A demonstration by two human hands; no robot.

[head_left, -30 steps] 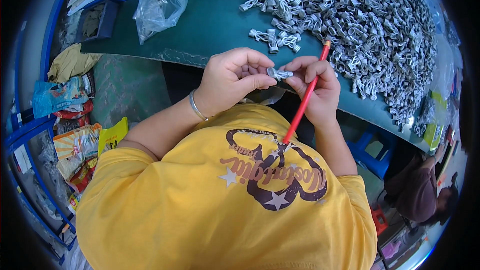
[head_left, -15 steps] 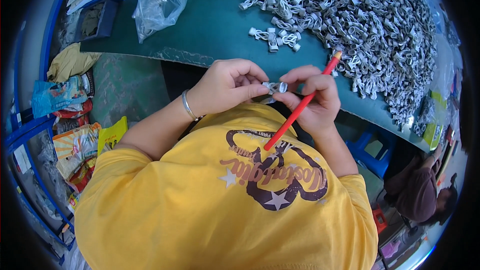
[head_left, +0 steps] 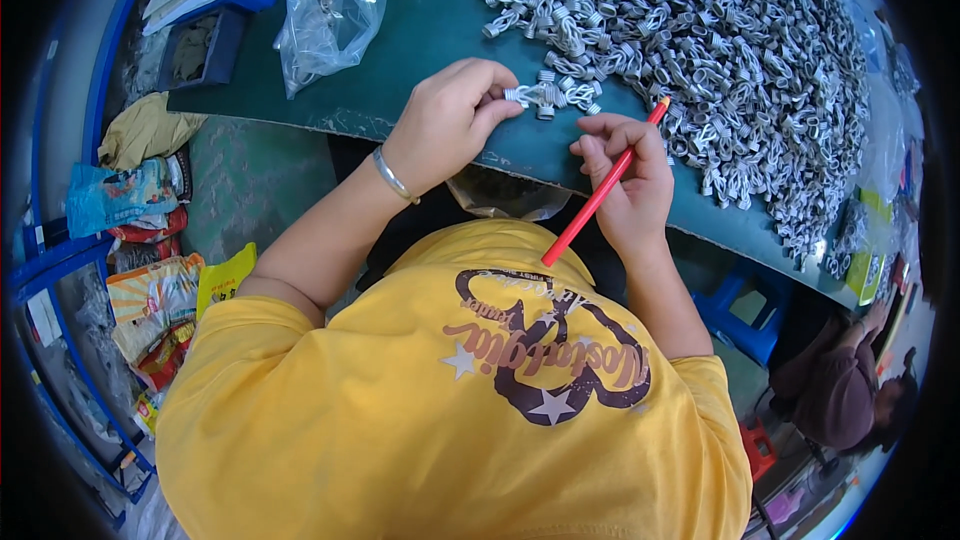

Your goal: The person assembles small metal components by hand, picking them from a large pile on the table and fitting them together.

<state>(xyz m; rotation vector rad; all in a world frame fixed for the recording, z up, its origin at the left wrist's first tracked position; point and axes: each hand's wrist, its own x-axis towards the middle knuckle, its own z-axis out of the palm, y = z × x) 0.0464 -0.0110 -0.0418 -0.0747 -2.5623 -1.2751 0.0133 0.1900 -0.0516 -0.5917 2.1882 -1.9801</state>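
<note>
My left hand [head_left: 452, 120] is over the green table with thumb and forefinger pinched at the left end of a small grey looped fitting [head_left: 518, 96] with ribbed ends. That fitting lies against a few similar grey fittings [head_left: 578, 95], set apart from the large heap. Held slanting in my right hand [head_left: 630, 175] is a red pencil [head_left: 590, 212], its pale tip pointing up toward the heap. The right fingers are curled around it near the table's front edge, and no fitting shows in them.
A large heap of grey fittings [head_left: 700, 50] covers the table's [head_left: 430, 45] right part. Clear plastic bags stand at the back left [head_left: 335, 20] and below the front edge [head_left: 505, 197]. Beside them are a blue tray [head_left: 205, 45], snack packets [head_left: 155, 290], a blue stool [head_left: 745, 310] and another person [head_left: 835, 385].
My hands have parted. The left moved up and away to the small group of fittings; the fitting held between both hands no longer shows there. The right hand still holds the pencil.
</note>
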